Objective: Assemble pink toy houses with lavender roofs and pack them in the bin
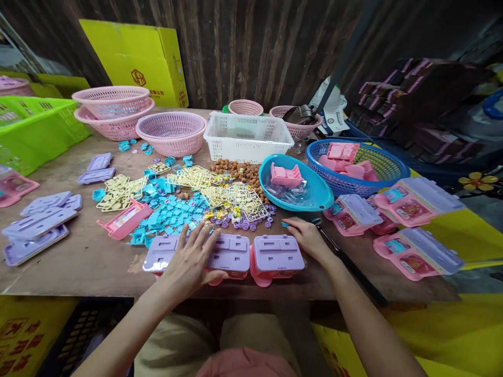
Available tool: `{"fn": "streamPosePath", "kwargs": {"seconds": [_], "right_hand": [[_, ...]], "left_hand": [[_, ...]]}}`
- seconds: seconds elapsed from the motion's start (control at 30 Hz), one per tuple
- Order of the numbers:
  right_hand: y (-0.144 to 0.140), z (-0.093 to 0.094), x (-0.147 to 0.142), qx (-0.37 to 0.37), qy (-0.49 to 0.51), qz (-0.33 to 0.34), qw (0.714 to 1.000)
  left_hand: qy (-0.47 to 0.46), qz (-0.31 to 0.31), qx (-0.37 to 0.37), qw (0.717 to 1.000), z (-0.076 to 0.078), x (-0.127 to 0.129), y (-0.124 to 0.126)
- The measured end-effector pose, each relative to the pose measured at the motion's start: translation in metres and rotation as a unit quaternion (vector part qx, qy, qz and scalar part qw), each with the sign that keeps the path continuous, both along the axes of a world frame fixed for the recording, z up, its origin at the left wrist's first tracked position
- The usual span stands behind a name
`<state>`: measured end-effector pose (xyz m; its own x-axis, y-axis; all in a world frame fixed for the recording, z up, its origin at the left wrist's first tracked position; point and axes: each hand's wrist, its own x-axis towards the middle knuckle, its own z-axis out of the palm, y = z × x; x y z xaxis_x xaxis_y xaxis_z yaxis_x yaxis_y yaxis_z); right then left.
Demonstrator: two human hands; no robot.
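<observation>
Left grip (192,259) lies flat on lilac-lidded toy (231,251), seemingly pressing it.

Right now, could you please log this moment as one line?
left hand: flat on lilac-lidded toy cases | right hand: pinching small blue piece, fingers closed | blue bowl behind
</observation>
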<state>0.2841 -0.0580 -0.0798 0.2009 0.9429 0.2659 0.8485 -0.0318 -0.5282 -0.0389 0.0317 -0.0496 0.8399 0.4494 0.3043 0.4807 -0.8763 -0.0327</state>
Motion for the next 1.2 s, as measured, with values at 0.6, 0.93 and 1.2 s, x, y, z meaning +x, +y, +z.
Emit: {"fn": "streamPosePath", "kwargs": {"seconds": [0.6,0.93,1.2], "right_hand": [[0.013,-0.031,0.012,0.005,-0.074,0.035,0.997],[-0.012,-0.02,0.004,0.032,-0.073,-0.052,0.995],[-0.09,0.034,-0.018,0.097,0.029,-0.229,0.968]], "left_hand": [[0.079,-0.085,-0.108,0.987,0.011,0.091,-0.048],[-0.107,-0.108,-0.269,0.951,-0.033,0.108,-0.093],[-0.35,0.017,-0.452,0.82,-0.029,0.132,-0.071]]}}
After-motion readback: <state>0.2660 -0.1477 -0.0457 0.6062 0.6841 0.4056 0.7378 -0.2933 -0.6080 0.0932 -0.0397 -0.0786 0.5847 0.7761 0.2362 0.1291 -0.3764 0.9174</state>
